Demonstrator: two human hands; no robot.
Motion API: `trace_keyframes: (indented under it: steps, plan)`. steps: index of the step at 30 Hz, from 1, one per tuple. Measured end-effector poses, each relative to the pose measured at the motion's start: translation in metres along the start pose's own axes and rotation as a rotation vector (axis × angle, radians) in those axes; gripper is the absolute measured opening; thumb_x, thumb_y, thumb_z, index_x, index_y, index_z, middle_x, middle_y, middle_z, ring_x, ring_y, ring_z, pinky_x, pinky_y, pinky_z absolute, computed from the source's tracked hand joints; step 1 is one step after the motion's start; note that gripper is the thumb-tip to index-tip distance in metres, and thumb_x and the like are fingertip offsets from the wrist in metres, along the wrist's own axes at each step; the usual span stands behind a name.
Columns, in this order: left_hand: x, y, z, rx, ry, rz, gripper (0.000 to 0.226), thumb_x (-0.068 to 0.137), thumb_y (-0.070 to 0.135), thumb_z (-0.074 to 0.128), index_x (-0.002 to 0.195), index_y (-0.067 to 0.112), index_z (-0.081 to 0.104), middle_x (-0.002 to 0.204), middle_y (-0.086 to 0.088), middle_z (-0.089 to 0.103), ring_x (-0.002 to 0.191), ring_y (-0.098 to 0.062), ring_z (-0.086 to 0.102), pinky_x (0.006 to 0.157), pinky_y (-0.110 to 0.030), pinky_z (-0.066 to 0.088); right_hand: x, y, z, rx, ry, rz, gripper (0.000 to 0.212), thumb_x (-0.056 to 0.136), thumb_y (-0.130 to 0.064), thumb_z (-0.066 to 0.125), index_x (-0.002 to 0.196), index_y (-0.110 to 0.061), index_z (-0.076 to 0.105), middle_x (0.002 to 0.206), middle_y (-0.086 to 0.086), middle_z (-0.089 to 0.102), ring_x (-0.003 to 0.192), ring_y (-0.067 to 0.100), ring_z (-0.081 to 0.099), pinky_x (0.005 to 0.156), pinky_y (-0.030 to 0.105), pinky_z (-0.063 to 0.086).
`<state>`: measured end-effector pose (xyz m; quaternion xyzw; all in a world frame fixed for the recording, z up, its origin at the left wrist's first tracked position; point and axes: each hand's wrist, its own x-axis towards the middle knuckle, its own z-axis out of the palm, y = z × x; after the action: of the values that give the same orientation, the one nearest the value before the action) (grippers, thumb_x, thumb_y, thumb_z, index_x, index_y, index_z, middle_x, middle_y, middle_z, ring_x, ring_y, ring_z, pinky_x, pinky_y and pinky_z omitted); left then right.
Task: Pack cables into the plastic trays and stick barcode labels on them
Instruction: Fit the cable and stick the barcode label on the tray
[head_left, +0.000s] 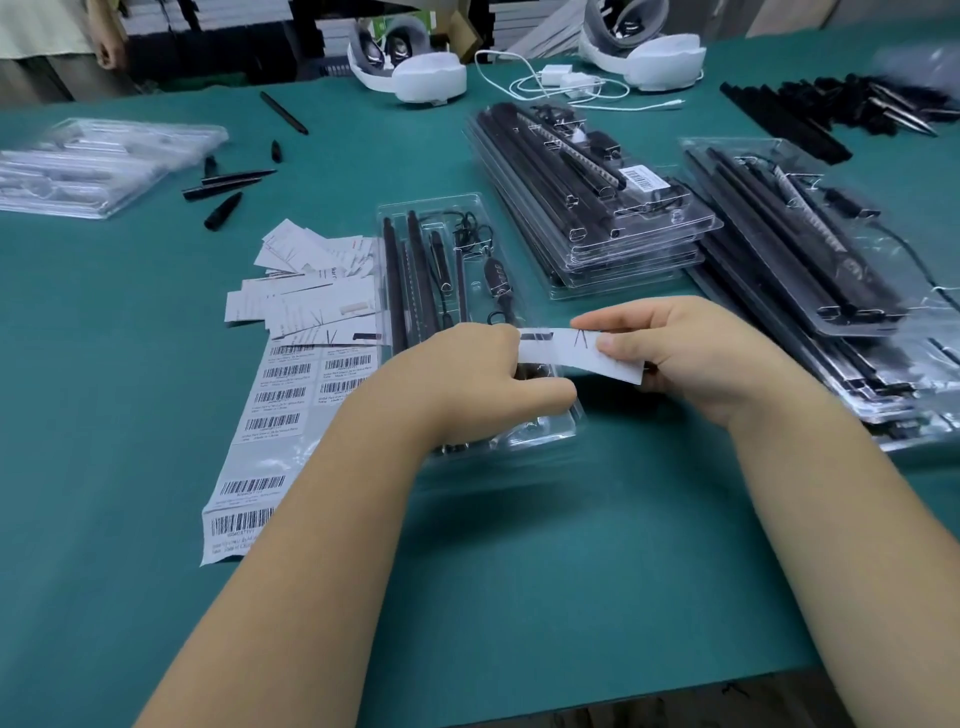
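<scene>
**Paper slip held over the open tray**

A white paper slip (582, 349) is pinched at its ends by the left hand (483, 374) and right hand (691, 353), fingers curled, just above a clear plastic tray (563, 415) of black cables (415, 270) on the green table (519, 571). A barcode label sheet (270, 415) lies left; filled tray stacks (597, 218) right

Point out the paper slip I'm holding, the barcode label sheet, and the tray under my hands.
paper slip (576, 349): head view, its white middle between both hands.
barcode label sheet (270, 423): head view, a printed barcode mid-sheet.
tray (441, 208): head view, its clear far rim.
</scene>
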<state>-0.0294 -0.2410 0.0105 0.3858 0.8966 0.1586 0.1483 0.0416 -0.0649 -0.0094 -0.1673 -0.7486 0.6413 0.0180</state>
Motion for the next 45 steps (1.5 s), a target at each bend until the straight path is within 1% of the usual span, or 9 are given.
trace_keyframes:
  steps: [10,16,18,21,26,31,36,40,45]
  plan:
    - [-0.002,-0.006,-0.007,-0.101,-0.021,-0.039,0.043,0.063,0.061,0.046,0.07,0.02,0.038,0.068,0.005,0.045,0.058,-0.015,0.039,0.054,-0.031,0.029,0.004,0.002,-0.003,0.047,-0.011,-0.012,0.033,0.088,0.003,0.055,0.082,-0.023,0.073,0.08,-0.003,0.069,0.069,0.013,0.059,0.065,0.02,0.054]
    - [-0.002,-0.004,-0.008,-0.101,-0.008,-0.011,0.042,0.064,0.058,0.047,0.069,0.017,0.037,0.067,0.0,0.041,0.055,-0.014,0.033,0.054,-0.033,0.028,0.009,0.004,0.018,0.052,0.055,-0.039,0.031,0.089,0.002,0.057,0.085,-0.025,0.071,0.091,0.004,0.068,0.08,0.022,0.057,0.088,0.049,0.049]
    - [-0.002,-0.004,-0.008,-0.105,-0.01,-0.01,0.042,0.064,0.058,0.047,0.068,0.016,0.039,0.066,-0.001,0.041,0.05,-0.011,0.03,0.053,-0.032,0.028,0.01,0.004,0.022,0.042,0.107,-0.042,0.026,0.089,-0.002,0.059,0.086,-0.025,0.07,0.092,0.005,0.069,0.074,0.015,0.058,0.076,0.042,0.053]
    - [-0.001,-0.004,-0.007,-0.091,-0.014,-0.004,0.044,0.069,0.057,0.05,0.068,0.014,0.041,0.064,-0.002,0.042,0.047,-0.01,0.031,0.052,-0.031,0.028,0.012,0.006,0.03,-0.029,0.246,-0.077,0.023,0.087,-0.007,0.063,0.081,-0.028,0.067,0.079,-0.004,0.068,0.046,-0.005,0.051,0.046,0.014,0.042]
    - [-0.001,-0.004,-0.005,-0.076,-0.01,-0.017,0.044,0.068,0.058,0.051,0.067,0.016,0.04,0.061,0.003,0.042,0.048,-0.01,0.032,0.051,-0.03,0.028,0.013,0.004,0.034,0.059,0.424,-0.059,0.021,0.083,-0.006,0.066,0.076,-0.026,0.067,0.07,-0.007,0.067,0.046,0.004,0.052,0.043,0.014,0.043]
    - [0.0,-0.006,-0.005,-0.089,-0.011,-0.017,0.044,0.064,0.058,0.048,0.067,0.015,0.041,0.063,-0.001,0.04,0.05,-0.012,0.029,0.053,-0.032,0.027,0.006,0.001,0.041,0.101,0.214,-0.03,0.014,0.084,-0.012,0.066,0.075,-0.022,0.071,0.069,-0.008,0.071,0.057,0.005,0.06,0.055,0.018,0.05]
    - [0.001,-0.008,-0.005,-0.09,0.0,-0.019,0.045,0.062,0.06,0.047,0.066,0.017,0.039,0.062,0.003,0.041,0.05,-0.012,0.033,0.053,-0.032,0.028,0.001,-0.001,0.027,-0.04,0.017,-0.049,0.036,0.082,0.002,0.06,0.109,-0.019,0.068,0.099,-0.003,0.071,0.076,0.008,0.061,0.06,0.016,0.046]
    - [0.001,-0.009,-0.004,-0.062,0.006,-0.027,0.052,0.058,0.069,0.044,0.068,0.018,0.042,0.068,0.005,0.047,0.058,-0.013,0.042,0.054,-0.031,0.03,-0.006,-0.002,0.019,0.051,-0.115,-0.062,0.039,0.076,0.01,0.067,0.102,-0.019,0.066,0.077,0.001,0.068,0.064,0.006,0.064,0.057,0.015,0.049]
    - [0.001,-0.009,-0.005,-0.067,0.011,-0.024,0.061,0.049,0.075,0.037,0.068,0.017,0.04,0.067,0.004,0.044,0.058,-0.015,0.039,0.055,-0.033,0.031,-0.006,-0.003,0.025,-0.116,0.016,-0.097,0.029,0.07,0.0,0.078,0.087,-0.02,0.066,0.063,-0.005,0.069,0.053,0.004,0.061,0.049,0.015,0.046]
